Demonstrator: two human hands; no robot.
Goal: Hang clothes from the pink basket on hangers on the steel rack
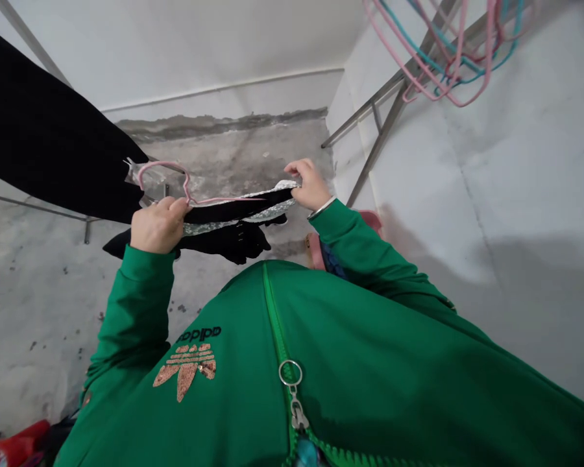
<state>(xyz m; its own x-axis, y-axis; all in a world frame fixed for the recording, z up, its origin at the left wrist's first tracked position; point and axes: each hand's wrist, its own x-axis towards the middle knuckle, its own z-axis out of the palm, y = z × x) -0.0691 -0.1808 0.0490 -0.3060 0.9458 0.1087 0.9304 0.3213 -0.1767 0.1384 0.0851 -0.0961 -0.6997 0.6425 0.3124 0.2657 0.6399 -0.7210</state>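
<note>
My left hand (pixel 158 227) is closed around a pink hanger (pixel 187 180) just below its hook, together with part of a black garment with white lacy trim (pixel 224 213). One hanger arm runs rightward along the garment's upper edge. At the other end, my right hand (pixel 312 187) pinches the lacy edge between thumb and fingers, with some fingers lifted. The garment stretches between both hands, its lower black part hanging down. The hanger's far arm is hidden.
A long black garment (pixel 53 130) hangs at the left, close to my left hand. Several pink and blue hangers (pixel 460 61) hang at upper right by a metal frame (pixel 387 130). A pink basin-like object (pixel 371 220) sits behind my right sleeve. Red material (pixel 17 447) lies at lower left.
</note>
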